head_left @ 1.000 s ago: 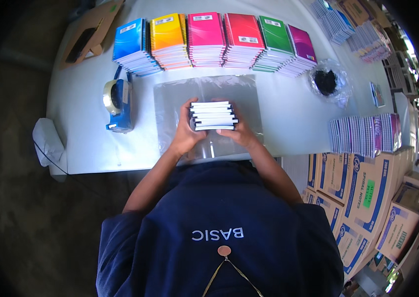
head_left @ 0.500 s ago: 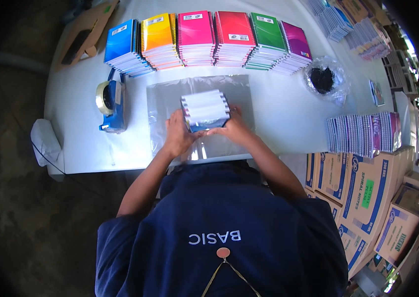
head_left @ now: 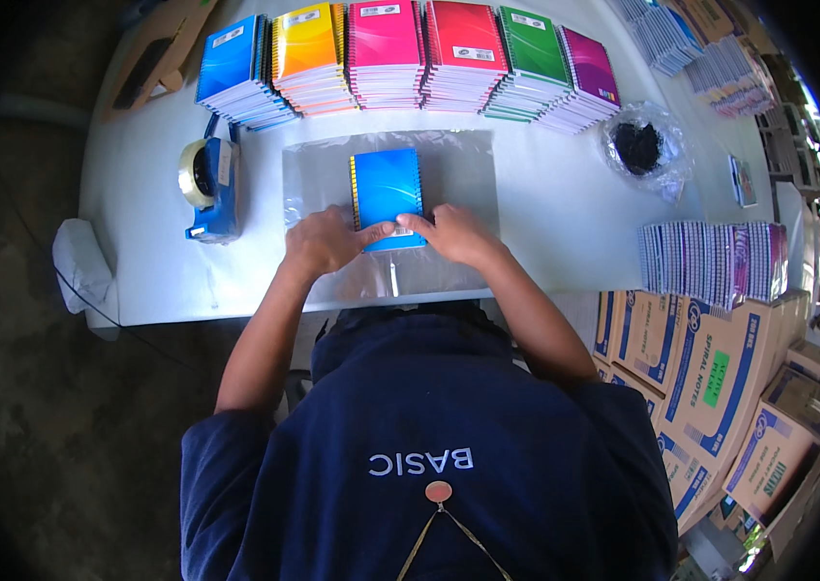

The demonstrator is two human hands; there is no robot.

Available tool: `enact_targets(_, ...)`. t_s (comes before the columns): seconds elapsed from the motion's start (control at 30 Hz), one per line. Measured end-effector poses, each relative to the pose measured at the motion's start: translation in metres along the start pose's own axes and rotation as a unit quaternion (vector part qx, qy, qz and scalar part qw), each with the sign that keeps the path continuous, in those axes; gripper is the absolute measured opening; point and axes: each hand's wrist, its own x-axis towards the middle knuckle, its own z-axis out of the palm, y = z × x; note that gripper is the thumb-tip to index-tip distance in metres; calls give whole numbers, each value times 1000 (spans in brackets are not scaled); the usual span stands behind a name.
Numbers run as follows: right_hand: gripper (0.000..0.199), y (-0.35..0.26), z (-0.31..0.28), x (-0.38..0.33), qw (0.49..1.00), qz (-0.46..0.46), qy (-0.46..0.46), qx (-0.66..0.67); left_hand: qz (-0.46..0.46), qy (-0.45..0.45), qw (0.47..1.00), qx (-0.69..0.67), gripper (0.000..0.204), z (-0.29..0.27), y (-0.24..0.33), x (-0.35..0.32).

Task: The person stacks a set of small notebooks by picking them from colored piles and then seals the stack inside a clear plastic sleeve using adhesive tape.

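A small stack of spiral notebooks [head_left: 387,187] with a blue cover on top lies flat on a clear plastic sheet [head_left: 317,174]. Yellow shows along the left spine. My left hand [head_left: 324,239] grips the near left corner, and my right hand [head_left: 460,235] grips the near right corner. Both thumbs press on the blue cover near its close edge, beside a small label. The other fingers curl down the sides, partly hidden. How many notebooks lie under the top one cannot be told.
Along the far side stand several piles of notebooks, among them a pink pile [head_left: 386,44]. A blue tape dispenser [head_left: 223,189] sits at the left. To the right are a plastic bag with black contents [head_left: 638,147], a notebook row [head_left: 710,259] and cardboard boxes [head_left: 710,373].
The notebook stack was tilted up in both hands with its page edges showing. Now it lies flat, blue cover up, and my thumbs have come onto the cover.
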Motion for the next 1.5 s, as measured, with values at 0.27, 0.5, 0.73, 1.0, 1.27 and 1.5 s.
enact_targets(0.27,61,4,75,13,877,-227,290,309,262,211,812,-476,71,72,-17,37)
enact_targets(0.5,55,2,73,0,876,-194,275,345,257,302,811,-431,66,109,-37,55)
enact_targets(0.73,54,53,58,-5,903,34,411,-122,-10,484,873,-50,63,110,-68,77)
enact_targets(1.0,42,53,54,7,883,50,459,-84,-105,492,864,23,57,100,-66,89)
enact_targets(1.27,18,53,57,8,841,-8,533,-94,-86,554,828,-3,41,105,-67,93)
enact_targets(1.5,9,52,36,4,883,-69,462,-33,-17,595,798,-91,30,100,-70,88)
